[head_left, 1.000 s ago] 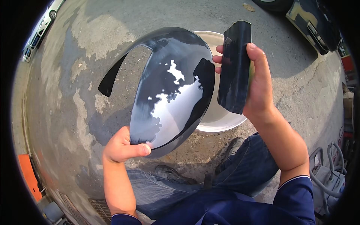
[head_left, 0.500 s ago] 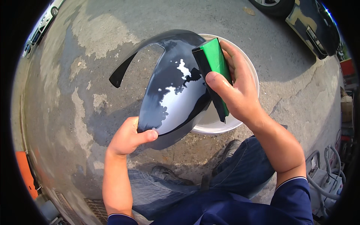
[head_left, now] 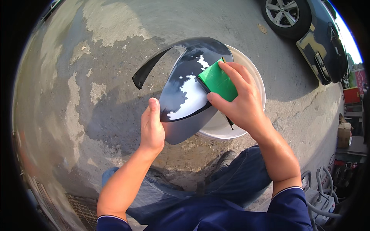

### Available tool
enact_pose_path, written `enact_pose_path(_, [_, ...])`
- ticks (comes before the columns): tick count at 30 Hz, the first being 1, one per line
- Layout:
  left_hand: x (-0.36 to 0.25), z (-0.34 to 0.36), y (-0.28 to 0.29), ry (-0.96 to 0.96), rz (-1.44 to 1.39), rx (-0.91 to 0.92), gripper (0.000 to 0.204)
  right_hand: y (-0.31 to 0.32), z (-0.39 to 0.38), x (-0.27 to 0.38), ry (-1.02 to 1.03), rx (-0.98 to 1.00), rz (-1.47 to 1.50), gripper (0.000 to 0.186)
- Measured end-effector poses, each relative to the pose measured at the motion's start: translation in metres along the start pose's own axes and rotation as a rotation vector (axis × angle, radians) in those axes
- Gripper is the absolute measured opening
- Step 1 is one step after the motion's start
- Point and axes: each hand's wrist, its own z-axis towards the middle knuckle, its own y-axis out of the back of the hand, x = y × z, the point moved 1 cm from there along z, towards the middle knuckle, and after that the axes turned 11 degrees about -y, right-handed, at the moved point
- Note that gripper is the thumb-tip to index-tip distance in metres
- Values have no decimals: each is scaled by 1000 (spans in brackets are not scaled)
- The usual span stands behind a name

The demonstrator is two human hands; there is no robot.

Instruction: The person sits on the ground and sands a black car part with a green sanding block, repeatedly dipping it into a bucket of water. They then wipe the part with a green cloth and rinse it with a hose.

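A glossy black curved shell (head_left: 189, 94) with a narrow hooked arm, its face mirroring bright sky, lies over the left edge of a white round bucket (head_left: 221, 129), the hooked arm reaching out past the rim above the grey stained concrete floor (head_left: 115, 77). The left hand (head_left: 152, 127) holds the shell at its lower left end, thumb upright beside the edge, fingers mostly hidden. The right hand (head_left: 219, 81) pinches a green rectangular block (head_left: 216, 79) between thumb and fingertips, against the shell's right part. A thin black sheet (head_left: 203, 85) shows along the block's left edge. Beyond the bucket's far right edge stands a silver-spoked car wheel (head_left: 284, 13).
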Motion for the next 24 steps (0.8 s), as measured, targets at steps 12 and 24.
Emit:
enact_pose_path(12, [-18,-7,-16,150,-51,195,55,3,3,15,-47,28,-112,61])
enact_pose_path(24, [-30,-17,-14,27,92,264,54,-6,11,27,-69,16,-92,57])
